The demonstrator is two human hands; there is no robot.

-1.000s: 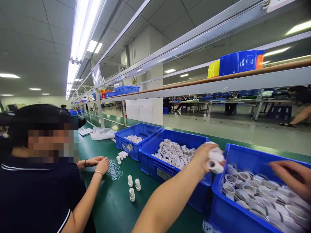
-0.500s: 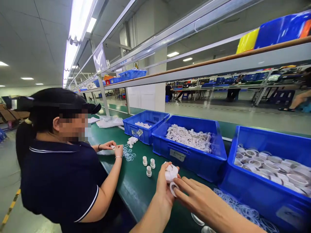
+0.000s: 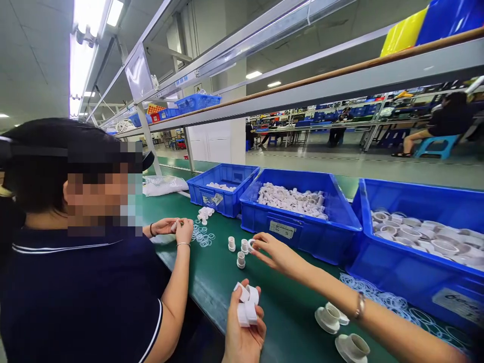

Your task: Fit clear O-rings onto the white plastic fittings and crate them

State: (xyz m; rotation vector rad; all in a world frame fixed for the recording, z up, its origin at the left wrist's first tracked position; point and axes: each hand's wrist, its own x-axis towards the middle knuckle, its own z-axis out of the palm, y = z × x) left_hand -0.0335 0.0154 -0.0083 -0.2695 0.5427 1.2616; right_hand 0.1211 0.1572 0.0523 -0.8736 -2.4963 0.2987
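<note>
White rings, several unplaced, sit cupped in the left hand, while the right hand, beyond it, pinches another ring beside three upright fittings already set out on the worktop, contact unclear

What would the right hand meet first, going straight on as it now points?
Probably the upright white fitting just off its fingertips. The right hand grips a white ring that overlaps this fitting in view, so whether they already touch is unclear.

A triangular warning sign is on the pale pillar; the labels on the blue bins are unreadable.
</note>
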